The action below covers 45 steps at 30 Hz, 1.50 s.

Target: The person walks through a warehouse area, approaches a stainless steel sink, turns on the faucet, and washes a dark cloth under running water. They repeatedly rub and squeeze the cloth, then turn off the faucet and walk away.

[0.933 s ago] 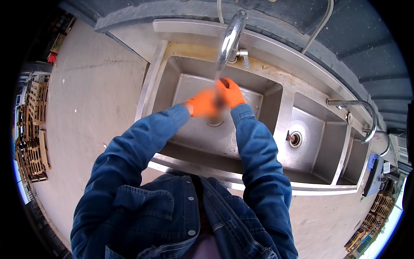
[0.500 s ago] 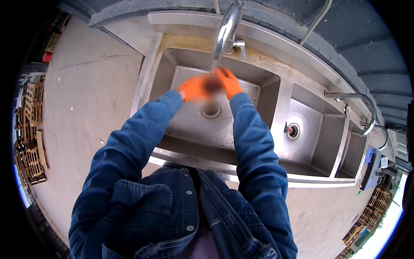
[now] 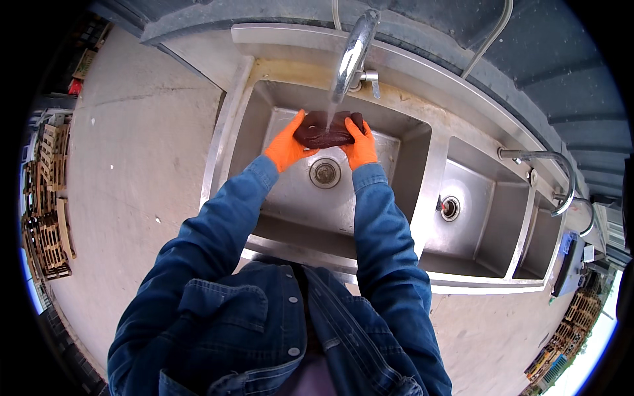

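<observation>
Both my hands wear orange gloves and hold a dark red-brown slab, like a piece of raw meat (image 3: 325, 131), between them over the left basin of a steel sink (image 3: 277, 86). My left hand (image 3: 285, 146) grips its left end, my right hand (image 3: 360, 145) its right end. Water runs from the curved steel faucet (image 3: 350, 53) straight onto the slab. The basin's drain (image 3: 324, 173) lies just below my hands. My sleeves are blue denim.
A second basin with its own drain (image 3: 450, 208) and a smaller faucet (image 3: 548, 165) lies to the right. Concrete floor (image 3: 132, 145) surrounds the sink. Stacked wooden pallets (image 3: 46, 198) stand far left and others at the lower right (image 3: 561, 343).
My hands were pressed together rubbing under the stream; now they are spread apart with the dark slab stretched between them. The view has shifted slightly.
</observation>
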Available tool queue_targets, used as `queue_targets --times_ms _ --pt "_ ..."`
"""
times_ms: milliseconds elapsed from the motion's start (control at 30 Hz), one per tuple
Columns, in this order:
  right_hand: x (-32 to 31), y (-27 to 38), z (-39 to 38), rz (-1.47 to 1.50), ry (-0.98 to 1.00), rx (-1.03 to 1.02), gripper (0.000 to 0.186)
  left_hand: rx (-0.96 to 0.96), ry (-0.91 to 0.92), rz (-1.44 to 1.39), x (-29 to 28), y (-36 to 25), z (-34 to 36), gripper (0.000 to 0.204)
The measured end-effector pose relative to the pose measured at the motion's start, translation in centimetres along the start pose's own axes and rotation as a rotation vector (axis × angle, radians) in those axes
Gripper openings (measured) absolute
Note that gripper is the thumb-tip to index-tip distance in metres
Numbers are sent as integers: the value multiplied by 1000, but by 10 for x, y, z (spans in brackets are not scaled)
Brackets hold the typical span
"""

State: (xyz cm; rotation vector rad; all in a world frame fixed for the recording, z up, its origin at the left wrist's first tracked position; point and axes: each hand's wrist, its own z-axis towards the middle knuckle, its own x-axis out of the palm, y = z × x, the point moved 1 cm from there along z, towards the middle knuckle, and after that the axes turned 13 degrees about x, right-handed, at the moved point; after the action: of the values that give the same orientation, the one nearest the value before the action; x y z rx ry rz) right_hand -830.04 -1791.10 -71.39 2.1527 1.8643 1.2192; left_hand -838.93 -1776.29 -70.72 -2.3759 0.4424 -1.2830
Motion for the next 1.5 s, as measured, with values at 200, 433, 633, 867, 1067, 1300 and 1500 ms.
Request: queue_targets --times_ms 200,433,633,867,1067,1300,1500 --pt "-9 8 -4 -56 67 40 33 -167 143 91 -7 -18 9 45" --pt "3 9 -4 -153 3 117 50 -27 484 697 16 -8 -5 51" --pt "8 9 -35 -768 180 -415 96 -194 406 532 10 -30 -4 43" --pt "21 24 -61 -1749 46 -1184 90 -426 404 210 25 -37 -24 37" --pt "32 42 -39 -1864 267 -1436 53 -554 687 488 44 -40 -22 33" --pt "37 42 -38 -2178 126 -873 45 105 754 1429 54 -40 -11 47" --pt "13 15 -3 -1750 32 -447 33 568 680 1756 36 -23 4 32"
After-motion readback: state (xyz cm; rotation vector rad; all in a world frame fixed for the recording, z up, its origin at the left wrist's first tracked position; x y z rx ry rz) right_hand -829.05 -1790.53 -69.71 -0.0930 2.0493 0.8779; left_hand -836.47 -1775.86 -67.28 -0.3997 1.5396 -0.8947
